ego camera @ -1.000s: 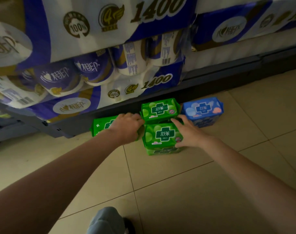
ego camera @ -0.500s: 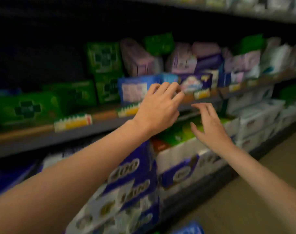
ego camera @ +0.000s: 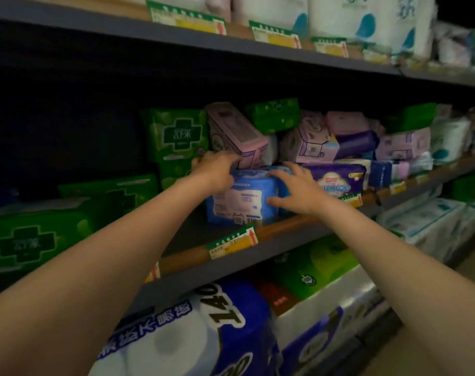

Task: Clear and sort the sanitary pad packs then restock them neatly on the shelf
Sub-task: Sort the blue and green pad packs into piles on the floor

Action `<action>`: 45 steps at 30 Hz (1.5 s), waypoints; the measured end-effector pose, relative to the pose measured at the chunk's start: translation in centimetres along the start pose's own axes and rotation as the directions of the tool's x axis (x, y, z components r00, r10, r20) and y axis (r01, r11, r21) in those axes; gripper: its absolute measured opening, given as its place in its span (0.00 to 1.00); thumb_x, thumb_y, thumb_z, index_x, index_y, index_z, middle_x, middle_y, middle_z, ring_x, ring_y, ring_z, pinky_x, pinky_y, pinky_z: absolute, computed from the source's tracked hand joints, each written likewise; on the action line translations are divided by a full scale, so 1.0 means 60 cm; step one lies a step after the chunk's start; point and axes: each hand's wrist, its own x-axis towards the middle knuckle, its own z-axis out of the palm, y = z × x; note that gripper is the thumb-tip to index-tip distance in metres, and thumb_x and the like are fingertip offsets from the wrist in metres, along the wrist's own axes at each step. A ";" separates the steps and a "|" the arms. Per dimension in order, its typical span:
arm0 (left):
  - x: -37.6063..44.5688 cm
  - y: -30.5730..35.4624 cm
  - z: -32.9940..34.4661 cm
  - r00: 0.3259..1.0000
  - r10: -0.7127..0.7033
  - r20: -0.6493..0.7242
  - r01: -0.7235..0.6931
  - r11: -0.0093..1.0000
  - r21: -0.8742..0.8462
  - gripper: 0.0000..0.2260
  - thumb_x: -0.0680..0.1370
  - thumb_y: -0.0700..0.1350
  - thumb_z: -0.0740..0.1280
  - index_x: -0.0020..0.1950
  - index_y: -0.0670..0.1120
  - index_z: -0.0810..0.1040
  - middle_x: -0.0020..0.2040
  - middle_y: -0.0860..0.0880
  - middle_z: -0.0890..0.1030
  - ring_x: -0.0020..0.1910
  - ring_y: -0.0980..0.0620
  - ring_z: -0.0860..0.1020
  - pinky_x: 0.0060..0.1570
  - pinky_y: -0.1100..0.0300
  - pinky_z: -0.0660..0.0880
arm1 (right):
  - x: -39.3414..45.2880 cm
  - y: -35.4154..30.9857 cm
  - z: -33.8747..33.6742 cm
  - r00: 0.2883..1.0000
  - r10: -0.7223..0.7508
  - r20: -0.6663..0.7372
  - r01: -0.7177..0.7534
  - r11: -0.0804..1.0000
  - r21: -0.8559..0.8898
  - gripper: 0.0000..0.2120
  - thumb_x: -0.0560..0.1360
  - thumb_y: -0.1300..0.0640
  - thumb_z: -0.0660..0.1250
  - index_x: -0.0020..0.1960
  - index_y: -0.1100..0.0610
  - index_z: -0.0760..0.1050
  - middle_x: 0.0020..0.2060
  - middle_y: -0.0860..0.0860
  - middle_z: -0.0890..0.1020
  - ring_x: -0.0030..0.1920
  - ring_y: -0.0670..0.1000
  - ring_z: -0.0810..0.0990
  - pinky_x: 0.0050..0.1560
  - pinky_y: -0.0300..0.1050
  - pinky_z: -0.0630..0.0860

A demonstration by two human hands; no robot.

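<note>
A blue sanitary pad pack (ego camera: 237, 203) stands at the front of the middle shelf (ego camera: 290, 234). My left hand (ego camera: 216, 169) curls over its top left corner, just under a tilted pink pack (ego camera: 236, 134). My right hand (ego camera: 294, 189) presses its right side with the fingers spread, so the pack is held between both hands. Green packs stand upright behind it (ego camera: 176, 139), and more green packs lie to the left (ego camera: 27, 240). Pink and purple packs (ego camera: 339, 180) are piled untidily to the right.
Price tags (ego camera: 232, 242) hang on the shelf's front rail. Bulk toilet roll packs (ego camera: 203, 335) fill the shelf below, with more paper goods on the shelf above (ego camera: 339, 14). The back left of the middle shelf is dark. A strip of floor shows at the lower right.
A second ago both hands were on green packs on the floor. I then looked up, my empty hands rose to the middle shelf, and they now rest on the blue pack.
</note>
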 end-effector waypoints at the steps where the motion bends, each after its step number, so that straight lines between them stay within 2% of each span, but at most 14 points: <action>1: 0.012 0.003 0.005 1.000 -0.026 -0.002 0.025 0.999 -0.040 0.25 0.77 0.39 0.60 0.73 0.54 0.63 0.75 0.48 0.61 0.72 0.42 0.59 0.69 0.47 0.60 | 0.004 0.001 -0.001 1.000 0.002 -0.021 -0.001 0.999 0.043 0.29 0.73 0.43 0.67 0.71 0.47 0.64 0.74 0.57 0.55 0.74 0.58 0.50 0.71 0.55 0.55; 6: 0.037 0.025 0.005 0.969 -0.184 0.165 0.217 0.954 -0.207 0.20 0.79 0.40 0.60 0.71 0.50 0.66 0.67 0.45 0.71 0.63 0.45 0.71 0.57 0.59 0.69 | 0.033 0.001 -0.004 0.996 -0.085 -0.019 0.086 0.996 0.030 0.26 0.67 0.38 0.71 0.56 0.50 0.67 0.55 0.55 0.72 0.64 0.57 0.63 0.60 0.52 0.61; 11: 0.053 0.035 -0.010 0.789 -0.529 0.312 0.611 0.732 -0.302 0.14 0.78 0.50 0.64 0.62 0.47 0.70 0.45 0.47 0.76 0.39 0.51 0.76 0.38 0.60 0.74 | 0.065 0.029 0.006 0.938 -0.314 -0.147 0.339 0.920 0.197 0.27 0.64 0.44 0.75 0.49 0.52 0.60 0.48 0.51 0.68 0.52 0.56 0.70 0.45 0.47 0.64; 17: 0.067 0.053 -0.027 0.516 -0.775 0.365 0.857 0.467 -0.219 0.26 0.74 0.62 0.65 0.62 0.43 0.75 0.61 0.43 0.76 0.54 0.44 0.78 0.40 0.54 0.81 | 0.124 0.063 -0.020 0.808 -0.586 0.062 0.570 0.804 0.171 0.29 0.65 0.31 0.68 0.52 0.54 0.69 0.51 0.50 0.77 0.52 0.53 0.74 0.50 0.49 0.67; 19: 0.083 0.085 -0.021 0.423 -0.841 0.336 0.905 0.378 -0.193 0.31 0.73 0.65 0.64 0.66 0.44 0.70 0.65 0.43 0.71 0.57 0.42 0.77 0.37 0.53 0.81 | 0.161 0.101 -0.032 0.832 -0.555 -0.010 0.554 0.829 0.073 0.27 0.68 0.29 0.63 0.49 0.52 0.72 0.49 0.50 0.79 0.53 0.54 0.75 0.52 0.50 0.69; 21: 0.100 0.131 -0.013 0.354 -0.883 0.309 0.935 0.328 -0.136 0.35 0.72 0.67 0.62 0.71 0.46 0.64 0.69 0.42 0.67 0.60 0.41 0.74 0.41 0.51 0.79 | 0.183 0.131 -0.022 0.892 -0.442 0.095 0.445 0.895 -0.020 0.29 0.70 0.29 0.58 0.57 0.51 0.72 0.58 0.53 0.76 0.58 0.57 0.74 0.59 0.53 0.69; 24: 0.132 0.195 0.001 0.419 -0.899 0.126 0.907 0.420 -0.016 0.31 0.77 0.61 0.61 0.72 0.42 0.64 0.69 0.42 0.68 0.65 0.42 0.70 0.56 0.54 0.72 | 0.193 0.130 0.004 0.876 -0.404 0.264 0.443 0.890 -0.106 0.35 0.70 0.30 0.59 0.69 0.52 0.65 0.64 0.56 0.71 0.63 0.59 0.71 0.53 0.52 0.65; 26: 0.146 0.235 0.019 0.500 -0.866 0.023 0.864 0.501 0.059 0.26 0.78 0.55 0.63 0.71 0.41 0.66 0.68 0.42 0.71 0.65 0.44 0.71 0.57 0.57 0.70 | 0.191 0.132 0.003 0.849 -0.450 0.279 0.486 0.871 -0.075 0.36 0.70 0.33 0.62 0.71 0.53 0.63 0.65 0.56 0.69 0.64 0.59 0.69 0.50 0.52 0.65; 28: 0.154 0.263 0.031 0.489 -0.867 0.099 0.857 0.499 0.133 0.21 0.81 0.53 0.58 0.70 0.44 0.65 0.64 0.43 0.72 0.58 0.44 0.73 0.52 0.63 0.71 | 0.202 0.144 0.002 0.829 -0.493 0.264 0.523 0.850 -0.054 0.36 0.71 0.35 0.64 0.72 0.53 0.61 0.66 0.57 0.67 0.65 0.59 0.68 0.54 0.54 0.67; 30: 0.139 0.260 0.032 0.421 -0.896 0.143 0.893 0.437 0.108 0.12 0.81 0.50 0.58 0.57 0.43 0.70 0.52 0.43 0.73 0.43 0.46 0.73 0.35 0.69 0.73 | 0.207 0.157 0.005 0.813 -0.518 0.267 0.553 0.830 -0.075 0.37 0.70 0.36 0.65 0.72 0.53 0.60 0.66 0.58 0.67 0.65 0.60 0.68 0.58 0.55 0.68; 34: 0.043 0.224 0.008 0.393 -0.916 -0.077 0.872 0.398 -0.284 0.20 0.75 0.49 0.67 0.65 0.44 0.71 0.61 0.44 0.74 0.56 0.44 0.75 0.52 0.55 0.74 | 0.203 0.156 -0.004 0.790 -0.540 0.292 0.582 0.810 -0.077 0.35 0.70 0.37 0.65 0.70 0.53 0.62 0.65 0.59 0.68 0.63 0.60 0.70 0.56 0.54 0.68; 39: -0.048 0.237 -0.008 0.301 -0.878 -0.372 0.510 0.478 -0.715 0.20 0.59 0.45 0.64 0.50 0.51 0.75 0.44 0.48 0.77 0.38 0.51 0.76 0.33 0.61 0.71 | 0.194 0.141 0.002 0.813 -0.529 0.245 0.565 0.817 -0.113 0.36 0.70 0.38 0.67 0.70 0.57 0.64 0.64 0.60 0.68 0.61 0.59 0.71 0.52 0.51 0.69; 42: -0.093 0.250 -0.020 0.288 -0.876 -0.388 0.389 0.477 -0.788 0.20 0.54 0.42 0.62 0.45 0.52 0.75 0.42 0.49 0.78 0.42 0.47 0.76 0.41 0.56 0.73 | 0.186 0.140 0.009 0.838 -0.502 0.213 0.529 0.844 -0.089 0.36 0.71 0.39 0.67 0.70 0.58 0.62 0.67 0.61 0.64 0.64 0.60 0.68 0.58 0.53 0.67; 45: -0.150 0.270 -0.025 0.387 -0.876 -0.288 0.316 0.420 -0.851 0.22 0.51 0.42 0.62 0.45 0.48 0.75 0.41 0.48 0.80 0.40 0.46 0.79 0.45 0.53 0.77 | 0.176 0.146 0.006 0.853 -0.496 0.165 0.506 0.862 -0.022 0.35 0.71 0.41 0.68 0.70 0.58 0.63 0.68 0.61 0.64 0.65 0.62 0.68 0.62 0.54 0.66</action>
